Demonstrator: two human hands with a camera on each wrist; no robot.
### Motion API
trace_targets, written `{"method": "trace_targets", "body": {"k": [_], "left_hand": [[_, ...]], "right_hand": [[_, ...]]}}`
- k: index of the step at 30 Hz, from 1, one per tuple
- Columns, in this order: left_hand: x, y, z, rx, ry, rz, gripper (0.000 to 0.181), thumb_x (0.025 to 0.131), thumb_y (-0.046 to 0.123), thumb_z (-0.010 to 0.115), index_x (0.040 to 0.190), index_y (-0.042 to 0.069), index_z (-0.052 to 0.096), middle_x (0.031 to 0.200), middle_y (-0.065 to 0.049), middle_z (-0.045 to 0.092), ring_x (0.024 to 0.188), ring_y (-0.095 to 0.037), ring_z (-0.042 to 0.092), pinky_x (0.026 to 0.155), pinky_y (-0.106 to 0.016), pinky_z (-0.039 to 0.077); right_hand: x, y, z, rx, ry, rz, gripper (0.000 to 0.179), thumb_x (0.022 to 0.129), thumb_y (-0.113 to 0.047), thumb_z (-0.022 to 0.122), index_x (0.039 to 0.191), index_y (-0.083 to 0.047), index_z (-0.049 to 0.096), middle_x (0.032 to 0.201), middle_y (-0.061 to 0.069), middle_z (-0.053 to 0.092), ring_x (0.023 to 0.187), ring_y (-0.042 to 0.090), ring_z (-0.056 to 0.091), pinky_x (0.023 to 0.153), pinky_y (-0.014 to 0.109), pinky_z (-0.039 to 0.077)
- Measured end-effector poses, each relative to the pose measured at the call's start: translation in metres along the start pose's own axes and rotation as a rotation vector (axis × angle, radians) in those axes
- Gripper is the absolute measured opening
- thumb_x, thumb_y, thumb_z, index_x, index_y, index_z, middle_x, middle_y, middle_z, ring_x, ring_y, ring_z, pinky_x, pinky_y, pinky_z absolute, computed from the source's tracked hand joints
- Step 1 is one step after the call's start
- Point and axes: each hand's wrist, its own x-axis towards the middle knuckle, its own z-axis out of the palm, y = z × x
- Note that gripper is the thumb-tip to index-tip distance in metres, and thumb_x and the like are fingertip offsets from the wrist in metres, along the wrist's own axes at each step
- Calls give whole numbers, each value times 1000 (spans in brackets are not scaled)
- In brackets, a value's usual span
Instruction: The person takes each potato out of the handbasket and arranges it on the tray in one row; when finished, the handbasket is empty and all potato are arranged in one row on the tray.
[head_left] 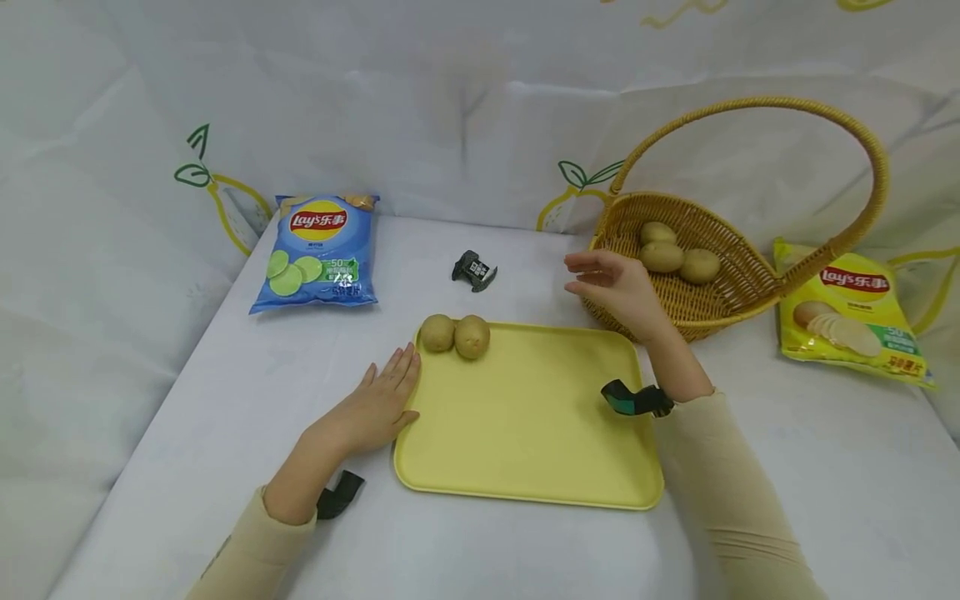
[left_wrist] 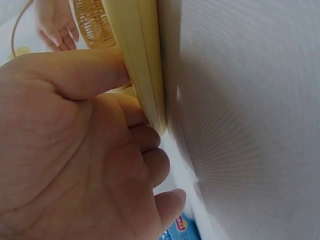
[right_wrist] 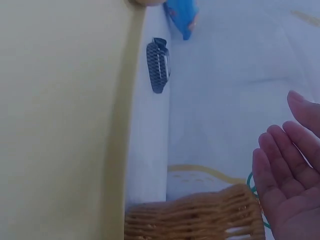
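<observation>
My left hand lies along the left edge of the yellow tray, thumb and fingers against its rim, as the left wrist view also shows. Two potatoes sit side by side in the tray's far left corner. Over the near left side of a wicker basket, my right hand hovers with fingers extended and nothing in its grasp. Inside the basket are three potatoes. The right wrist view shows that palm bare beside the basket's rim.
A blue chip bag stands at the back left. A yellow chip bag leans right of the basket, whose tall handle arches upward. A small black patterned object with a white label lies behind the tray. White cloth hangs at the back.
</observation>
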Motion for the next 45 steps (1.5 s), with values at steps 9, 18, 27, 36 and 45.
{"method": "trace_targets", "body": {"k": [9, 18, 27, 36, 45], "left_hand": [[-1, 0, 0, -12, 1, 3, 68, 99, 18, 48, 146, -11, 9, 154, -27, 1, 142, -38, 0, 109, -59, 8], [0, -2, 3, -12, 4, 5, 69, 99, 21, 49, 146, -10, 9, 154, -26, 0, 142, -37, 0, 109, -59, 8], [0, -2, 3, -20, 7, 13, 70, 98, 20, 49, 146, -11, 8, 154, -26, 0, 142, -38, 0, 109, -59, 8], [-1, -1, 3, -34, -2, 6, 69, 99, 20, 48, 146, -11, 8, 154, -26, -1, 142, -37, 0, 110, -58, 7], [-2, -1, 3, -47, -2, -2, 69, 99, 20, 48, 147, -10, 8, 154, -25, -1, 142, -37, 0, 110, -57, 7]], "right_hand": [[-10, 4, -39, 45, 91, 35, 33, 86, 0, 67, 118, 5, 61, 110, 3, 64, 97, 13, 62, 79, 16, 49], [-19, 15, -77, -122, 210, 118, 34, 86, -10, 69, 119, -1, 63, 101, -14, 64, 91, -1, 61, 76, 12, 48], [-27, 30, -109, -167, 258, 194, 35, 89, -12, 66, 122, -2, 61, 100, -18, 63, 91, -4, 57, 75, 9, 44], [-23, 46, -132, -246, 273, 281, 42, 90, -20, 66, 125, 0, 56, 91, -28, 57, 90, -6, 50, 71, 8, 40], [-18, 56, -141, -295, 265, 361, 54, 91, -28, 64, 131, 6, 49, 90, -28, 55, 88, -8, 47, 70, 6, 40]]}}
